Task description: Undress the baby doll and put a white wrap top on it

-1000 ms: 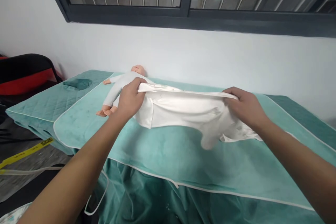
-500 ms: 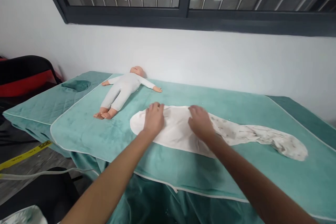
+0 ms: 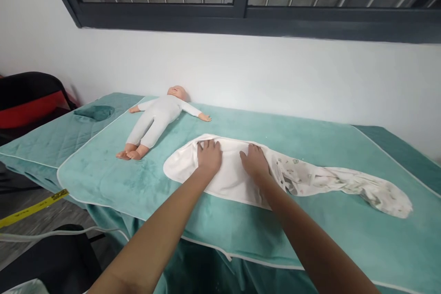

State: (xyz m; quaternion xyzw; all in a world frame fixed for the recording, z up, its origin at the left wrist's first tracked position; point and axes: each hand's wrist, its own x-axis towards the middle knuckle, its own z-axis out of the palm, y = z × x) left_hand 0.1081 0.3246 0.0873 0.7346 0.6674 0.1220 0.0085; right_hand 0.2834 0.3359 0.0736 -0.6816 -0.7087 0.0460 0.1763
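A white baby swaddle-like cloth [image 3: 230, 165] lies flat on the green bed cover, its right part a printed, bunched strip [image 3: 344, 181] trailing to the right. My left hand [image 3: 209, 155] rests palm down on the plain white part, fingers spread. On the same cloth, farther right, my right hand [image 3: 255, 161] lies flat with its fingers stretched out, near where the printed fabric begins. Beyond the left end of the cloth, a baby doll [image 3: 156, 117] in a pale suit lies on its back.
A green velvety cover [image 3: 310, 225] with white piping spreads over the bed. A green quilted pad [image 3: 58, 140] with a hollow is at the left. Behind runs a white wall [image 3: 275, 78] under a barred window. Chairs [image 3: 31, 101] and a pale cable [image 3: 69, 230] are at the left.
My hands have come down flat onto the white cloth, and its top edge now shows beyond my fingers. The doll has stayed in place; the view has shifted slightly.
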